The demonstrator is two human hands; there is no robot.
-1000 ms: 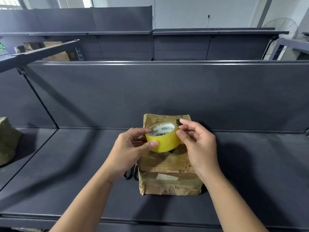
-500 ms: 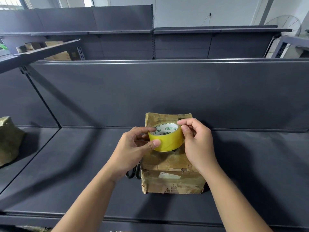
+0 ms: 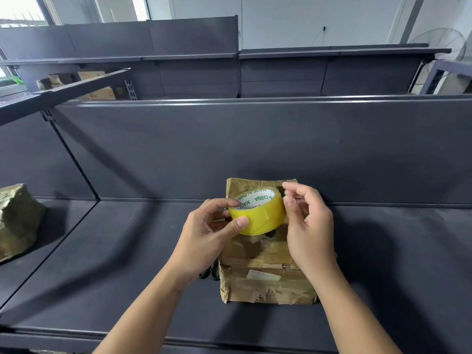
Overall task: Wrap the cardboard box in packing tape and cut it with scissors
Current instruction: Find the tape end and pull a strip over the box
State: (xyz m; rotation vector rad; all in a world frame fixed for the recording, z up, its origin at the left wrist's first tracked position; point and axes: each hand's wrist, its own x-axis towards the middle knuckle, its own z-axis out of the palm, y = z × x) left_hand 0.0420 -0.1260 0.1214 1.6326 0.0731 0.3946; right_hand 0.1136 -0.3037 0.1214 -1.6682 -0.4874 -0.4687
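A worn cardboard box [image 3: 265, 282], covered in old brown tape, stands on the dark shelf [image 3: 127, 264] in front of me. Above it my left hand [image 3: 207, 236] grips a yellow roll of packing tape [image 3: 260, 218], thumb on its outer face and fingers at the white core. My right hand [image 3: 306, 226] is at the roll's right edge, thumb and forefinger pinched together at the tape's surface. Black scissor handles [image 3: 210, 273] stick out from behind the box's left side, mostly hidden by my left wrist.
A crumpled brown-taped bundle [image 3: 18, 221] lies on the neighbouring shelf at far left. A dark back panel [image 3: 255, 149] rises right behind the box. Further shelving with cardboard boxes [image 3: 94, 85] stands beyond it.
The roll has stayed over the box. My right thumb and forefinger have shifted along the roll's right rim, picking at the tape. The view has tilted up slightly.
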